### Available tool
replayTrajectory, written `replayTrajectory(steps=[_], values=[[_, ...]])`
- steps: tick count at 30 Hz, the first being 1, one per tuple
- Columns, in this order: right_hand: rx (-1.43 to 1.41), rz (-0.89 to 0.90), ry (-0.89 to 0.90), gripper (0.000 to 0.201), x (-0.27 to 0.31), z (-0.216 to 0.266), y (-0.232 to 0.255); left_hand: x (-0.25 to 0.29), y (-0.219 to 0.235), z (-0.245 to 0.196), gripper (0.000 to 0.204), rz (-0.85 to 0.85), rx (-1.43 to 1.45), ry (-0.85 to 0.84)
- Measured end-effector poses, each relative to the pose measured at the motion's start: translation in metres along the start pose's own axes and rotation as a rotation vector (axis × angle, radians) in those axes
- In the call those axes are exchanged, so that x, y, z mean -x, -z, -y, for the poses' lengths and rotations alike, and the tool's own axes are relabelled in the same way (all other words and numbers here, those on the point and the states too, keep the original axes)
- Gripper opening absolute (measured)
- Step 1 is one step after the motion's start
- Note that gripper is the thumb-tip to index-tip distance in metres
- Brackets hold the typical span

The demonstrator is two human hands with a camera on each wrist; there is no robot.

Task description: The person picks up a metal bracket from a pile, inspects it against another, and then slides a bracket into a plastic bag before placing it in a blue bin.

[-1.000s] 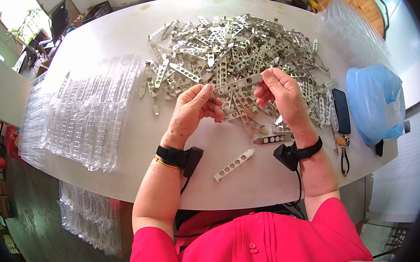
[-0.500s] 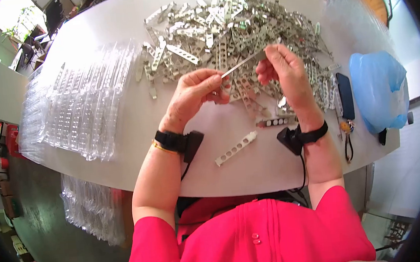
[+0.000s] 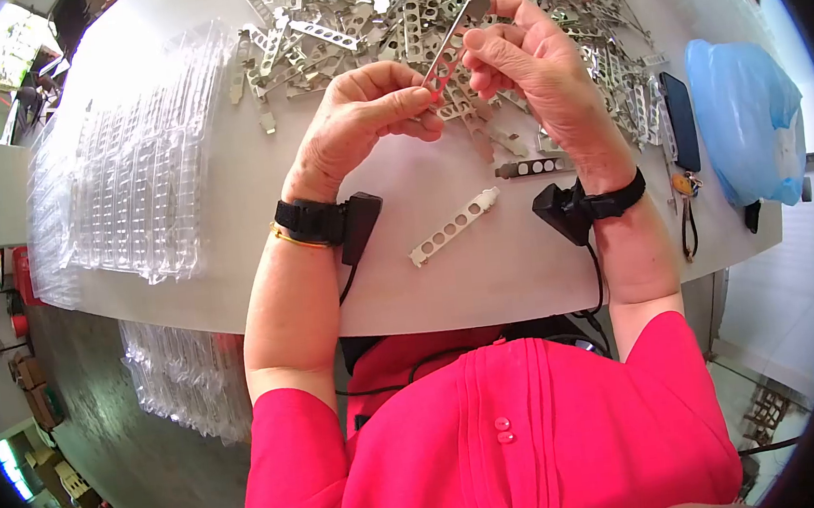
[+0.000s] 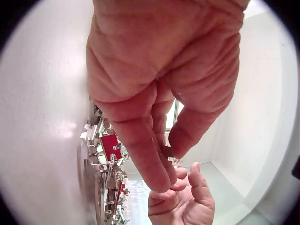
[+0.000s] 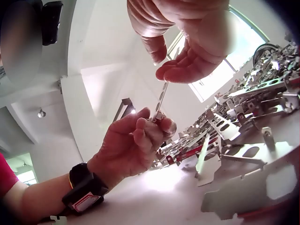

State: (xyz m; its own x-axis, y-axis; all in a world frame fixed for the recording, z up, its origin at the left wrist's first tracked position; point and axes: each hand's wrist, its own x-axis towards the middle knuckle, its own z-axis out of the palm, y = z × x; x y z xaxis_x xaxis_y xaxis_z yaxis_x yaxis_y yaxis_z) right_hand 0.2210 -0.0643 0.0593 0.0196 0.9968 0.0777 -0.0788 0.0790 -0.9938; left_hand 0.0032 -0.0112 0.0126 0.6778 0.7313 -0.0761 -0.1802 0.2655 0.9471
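Note:
Over the near edge of the pile, my left hand (image 3: 365, 108) pinches the lower end of a thin metal bracket strip (image 3: 454, 45) with a row of holes. The strip slants up and away. My right hand (image 3: 546, 72) is beside its far end, thumb and forefinger apart. In the right wrist view the strip's top (image 5: 162, 93) reaches the right fingertips. The left fingers hide the lower end. Behind the hands spreads a heap of similar metal brackets (image 3: 592, 39). A pale bracket (image 3: 453, 228) and a darker bracket (image 3: 532, 168) lie on the table nearer the body.
Clear plastic trays (image 3: 143, 171) are stacked on the left of the table, with more clear plastic (image 3: 185, 375) below its edge. On the right are a phone (image 3: 679, 124), a key ring with a strap (image 3: 685, 186) and a blue plastic bag (image 3: 748, 118).
The strip has swung from nearly level between both hands to a steep slant. My right thumb and forefinger, earlier at its end, have spread apart. The head view has tilted downward.

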Motion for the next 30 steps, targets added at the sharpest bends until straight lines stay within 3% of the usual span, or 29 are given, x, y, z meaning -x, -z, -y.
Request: replayTrajectory(steps=[3,5,10,13,17,25,30], values=[[-0.011,-0.008,-0.007,0.032,0.001,-0.003,-0.001,0.001,-0.003,-0.001,0.022,0.006,0.031,0.003],[-0.041,0.112,-0.056,0.022,0.000,-0.004,-0.001,0.001,-0.004,0.000,0.018,0.015,0.021,0.005],[0.014,0.073,-0.023,0.015,0.001,-0.009,-0.003,0.001,-0.004,-0.001,0.016,0.027,-0.005,0.013],[-0.023,-0.063,0.059,0.015,0.000,-0.005,-0.001,0.002,-0.007,-0.005,0.018,0.002,0.024,-0.015],[-0.034,-0.146,0.090,0.016,-0.003,-0.004,0.005,0.001,-0.009,-0.005,0.017,0.016,-0.074,0.042],[-0.071,-0.122,0.105,0.017,0.000,0.005,0.005,0.001,-0.027,-0.016,0.015,0.105,-0.234,0.135],[-0.114,-0.120,0.127,0.013,0.004,0.015,0.002,0.006,-0.052,-0.035,0.021,0.157,-0.570,0.245]])
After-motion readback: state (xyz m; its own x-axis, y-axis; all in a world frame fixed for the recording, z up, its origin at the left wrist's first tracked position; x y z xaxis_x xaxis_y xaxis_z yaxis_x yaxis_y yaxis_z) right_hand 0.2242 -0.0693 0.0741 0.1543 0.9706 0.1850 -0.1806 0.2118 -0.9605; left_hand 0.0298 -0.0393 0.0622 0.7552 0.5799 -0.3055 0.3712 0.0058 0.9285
